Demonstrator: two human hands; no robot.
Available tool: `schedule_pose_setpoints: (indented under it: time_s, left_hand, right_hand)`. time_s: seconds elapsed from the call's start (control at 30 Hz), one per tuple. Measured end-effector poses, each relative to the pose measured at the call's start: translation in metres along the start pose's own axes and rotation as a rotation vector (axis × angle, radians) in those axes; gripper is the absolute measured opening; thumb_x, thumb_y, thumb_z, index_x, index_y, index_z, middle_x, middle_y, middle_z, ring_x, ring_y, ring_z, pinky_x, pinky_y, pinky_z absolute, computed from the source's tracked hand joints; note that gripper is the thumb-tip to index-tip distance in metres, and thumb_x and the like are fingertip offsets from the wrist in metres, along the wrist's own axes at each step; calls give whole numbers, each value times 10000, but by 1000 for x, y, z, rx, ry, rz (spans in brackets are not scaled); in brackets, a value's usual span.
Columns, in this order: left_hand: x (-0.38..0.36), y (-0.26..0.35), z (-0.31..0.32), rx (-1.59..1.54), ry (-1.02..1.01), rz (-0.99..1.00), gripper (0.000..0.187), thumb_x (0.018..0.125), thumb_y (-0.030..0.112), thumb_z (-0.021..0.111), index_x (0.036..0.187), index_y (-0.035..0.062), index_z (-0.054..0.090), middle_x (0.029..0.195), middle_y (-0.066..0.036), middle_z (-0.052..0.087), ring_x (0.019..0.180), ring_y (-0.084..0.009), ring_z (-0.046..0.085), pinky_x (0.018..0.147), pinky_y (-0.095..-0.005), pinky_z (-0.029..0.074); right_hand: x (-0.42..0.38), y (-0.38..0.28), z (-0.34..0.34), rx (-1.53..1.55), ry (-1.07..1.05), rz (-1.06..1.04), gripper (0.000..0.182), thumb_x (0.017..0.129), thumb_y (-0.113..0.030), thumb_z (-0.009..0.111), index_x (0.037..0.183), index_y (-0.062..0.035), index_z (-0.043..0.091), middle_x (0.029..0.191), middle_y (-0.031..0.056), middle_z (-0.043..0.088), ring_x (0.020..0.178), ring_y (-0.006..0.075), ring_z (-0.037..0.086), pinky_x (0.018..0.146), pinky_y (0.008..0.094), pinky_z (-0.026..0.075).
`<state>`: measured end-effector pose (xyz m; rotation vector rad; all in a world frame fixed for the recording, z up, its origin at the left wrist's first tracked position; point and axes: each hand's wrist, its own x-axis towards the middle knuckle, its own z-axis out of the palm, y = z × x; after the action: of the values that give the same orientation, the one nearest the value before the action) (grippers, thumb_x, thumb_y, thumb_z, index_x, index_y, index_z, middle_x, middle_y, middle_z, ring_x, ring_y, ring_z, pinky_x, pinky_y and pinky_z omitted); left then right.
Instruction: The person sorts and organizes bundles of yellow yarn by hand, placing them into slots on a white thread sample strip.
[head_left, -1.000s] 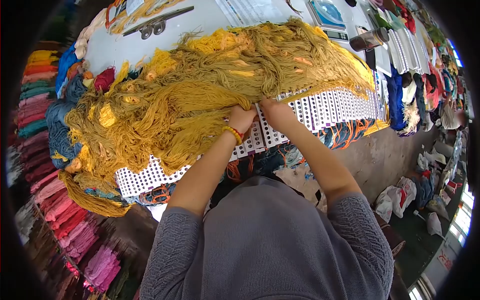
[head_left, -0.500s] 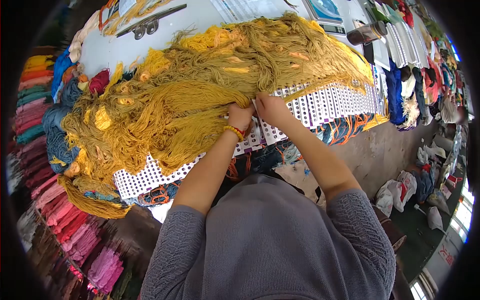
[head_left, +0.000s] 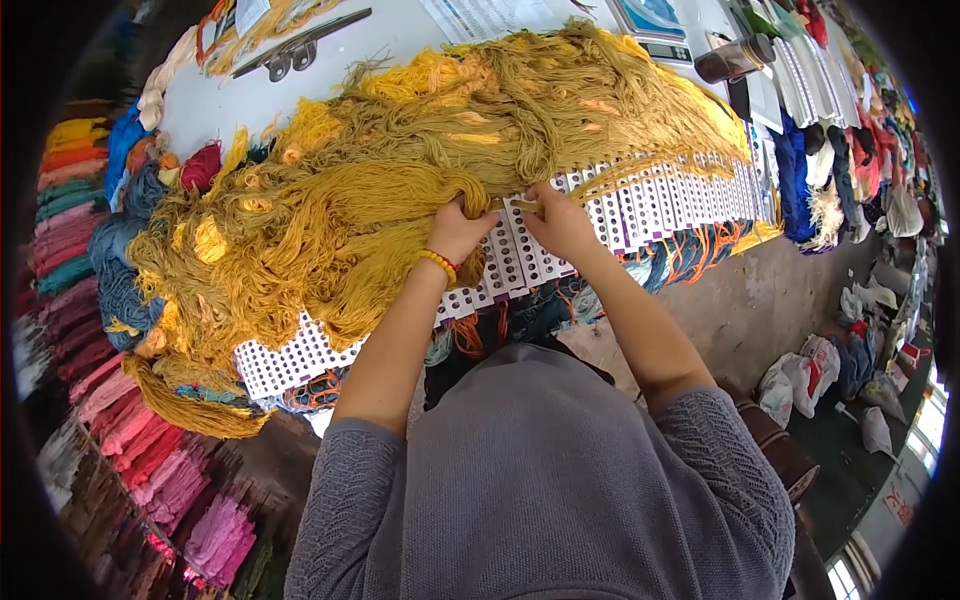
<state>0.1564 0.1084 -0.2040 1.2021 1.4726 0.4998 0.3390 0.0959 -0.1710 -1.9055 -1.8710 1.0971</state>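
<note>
My left hand (head_left: 460, 232), wearing a yellow and red bead bracelet, is closed round the right end of a thick mustard-yellow yarn hank (head_left: 370, 200). Just to its right, my right hand (head_left: 562, 226) pinches a thin olive-yellow strand of yarn (head_left: 515, 204) that stretches across the small gap between the hands. Beneath both hands lie white punched cards (head_left: 510, 255), set side by side with rows of round holes. Further yarn (head_left: 600, 120) in olive and gold spreads behind the hands, and part of it reaches the cards on the right.
Blue and orange yarn (head_left: 680, 255) hangs below the cards at the table's front edge. On the white table (head_left: 215, 110) are a metal clip bar (head_left: 300, 45), a scale (head_left: 665, 50) and a dark jar (head_left: 735, 60). Pink yarn (head_left: 125, 410) hangs at left; plastic bags (head_left: 800, 380) lie at right.
My left hand has moved left, drawing the hank's end with it, and my right hand has shifted slightly right. The gap between them has widened, showing more cards and the strand.
</note>
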Motion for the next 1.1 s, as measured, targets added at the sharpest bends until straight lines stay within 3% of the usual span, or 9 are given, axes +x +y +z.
schedule_pose_setpoints:
  time_s: [0.17, 0.3, 0.4, 0.5, 0.6, 0.7, 0.8, 1.03, 1.1]
  left_hand:
    - [-7, 4, 15, 28, 146, 27, 322, 690, 260, 662, 835, -20, 600, 756, -111, 621, 694, -223, 590, 646, -321, 454]
    - [-32, 18, 4, -423, -72, -109, 245, 776, 246, 627, 769, 7, 574, 668, -28, 547, 556, -112, 469, 473, -235, 374]
    - [-42, 23, -6, -1280, -595, -132, 297, 800, 285, 597, 971, 47, 549, 791, -39, 570, 565, -87, 471, 451, -208, 345]
    - [-34, 33, 5, -853, -380, -298, 345, 859, 271, 503, 1152, 87, 500, 863, -17, 551, 588, -83, 459, 469, -174, 336]
    - [-27, 26, 17, -1013, -335, -320, 321, 859, 256, 506, 1123, 74, 519, 846, -6, 554, 576, -69, 451, 463, -163, 324]
    - [-26, 17, 13, -796, -22, -352, 194, 814, 224, 569, 950, 92, 611, 727, 21, 559, 529, -56, 439, 463, -188, 338]
    - [-28, -15, 0, -987, 86, -402, 157, 793, 185, 516, 797, 43, 582, 642, 0, 518, 483, -84, 401, 445, -216, 329]
    - [-57, -53, -159, -929, 245, -218, 153, 745, 143, 452, 628, 54, 495, 496, -10, 379, 458, -121, 353, 456, -245, 308]
    - [-70, -41, -227, -612, 687, -48, 196, 752, 150, 441, 583, 62, 485, 533, -33, 445, 475, -131, 386, 471, -244, 332]
  right_hand:
    - [-5, 0, 1, 24, 55, -32, 259, 743, -183, 590, 950, -75, 478, 744, 133, 587, 679, 312, 578, 596, 399, 450]
    - [-7, 9, 11, 52, 129, -57, 233, 749, -175, 592, 933, -73, 492, 762, 136, 581, 685, 318, 572, 590, 401, 446]
    - [-5, 19, 15, 100, 220, -136, 187, 757, -173, 587, 890, -63, 515, 773, 143, 575, 690, 322, 569, 588, 401, 448]
    - [-13, 9, 16, 149, 321, -171, 120, 761, -163, 576, 818, -63, 543, 772, 133, 560, 692, 312, 567, 571, 390, 459]
    - [-17, 2, 17, -46, 315, -417, 190, 711, -212, 615, 855, -114, 540, 761, 97, 544, 688, 273, 579, 553, 371, 469]
    - [-9, -5, 17, -269, 244, -272, 393, 684, -362, 616, 969, -112, 509, 844, 101, 526, 717, 266, 584, 557, 363, 477]
    - [-3, -1, 23, -325, 210, -212, 403, 662, -356, 620, 967, -111, 524, 834, 95, 531, 716, 261, 578, 563, 360, 476]
    - [-1, 9, 30, -322, 285, -276, 386, 680, -360, 605, 978, -130, 522, 856, 97, 529, 726, 260, 583, 597, 368, 475]
    - [-2, 8, 30, -320, 274, -264, 387, 681, -361, 607, 981, -132, 520, 862, 97, 530, 730, 260, 584, 605, 369, 474]
